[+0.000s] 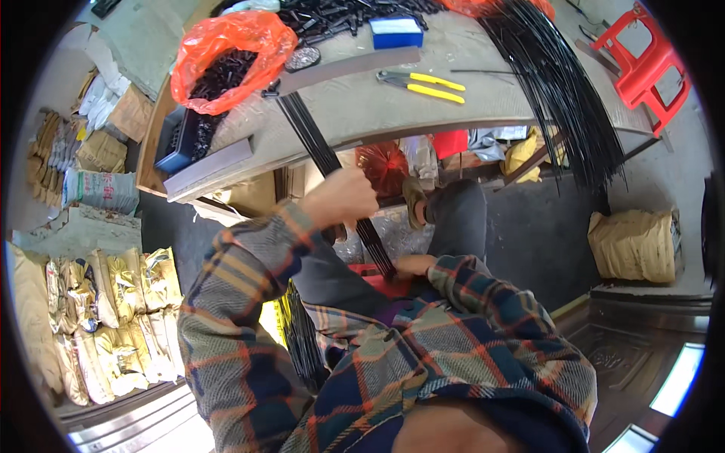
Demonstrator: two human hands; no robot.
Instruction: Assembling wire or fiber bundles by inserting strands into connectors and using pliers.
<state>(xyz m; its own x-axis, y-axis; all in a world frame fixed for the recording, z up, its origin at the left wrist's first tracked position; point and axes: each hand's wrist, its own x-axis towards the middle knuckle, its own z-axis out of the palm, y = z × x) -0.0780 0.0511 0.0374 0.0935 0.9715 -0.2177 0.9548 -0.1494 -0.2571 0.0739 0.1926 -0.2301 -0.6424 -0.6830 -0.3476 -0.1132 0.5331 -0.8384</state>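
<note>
One blk rod bundle [311,138]; L hand [340,198] clenched round it; R hand [414,265] at btm, grip unclear

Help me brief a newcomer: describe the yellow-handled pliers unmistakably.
Find the long grey workbench. In front of the small blue rectangular box on top lie the metal pliers. Their slim yellow handles set them apart from the thin black rods nearby.

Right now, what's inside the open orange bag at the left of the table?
Lots of small black pieces show through the mouth of the orange bag. Whatever lies beneath the top ones is covered, so I can't tell.
</note>
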